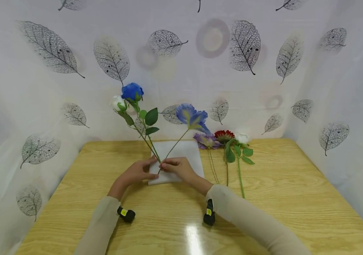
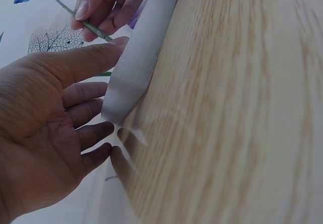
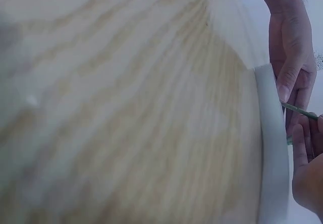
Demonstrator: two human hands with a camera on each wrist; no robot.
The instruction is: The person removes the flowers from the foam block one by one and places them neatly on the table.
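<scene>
A white foam block (image 1: 181, 159) lies on the tabletop (image 1: 280, 198) under both hands. The left hand (image 1: 135, 172) is laid on the block's edge with fingers (image 2: 91, 133) straight and spread. A blue-purple flower (image 1: 191, 117) is pinched by its stem between the fingers (image 2: 108, 4) of the right hand (image 1: 177, 167). Just left of those fingers, a blue rose (image 1: 132, 91) and a white bud (image 1: 117, 102) stand up from the block. Three more flowers (image 1: 224, 140) lie to the right.

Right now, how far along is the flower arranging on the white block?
Done, it seems: the blue rose and white bud stand upright from the white foam block. In hand: the right hand pinches the stem of the blue-purple flower at the block, while the left hand steadies the block's edge with straight fingers. Left: the purple flower, red flower and white flower lie on the table.
</scene>
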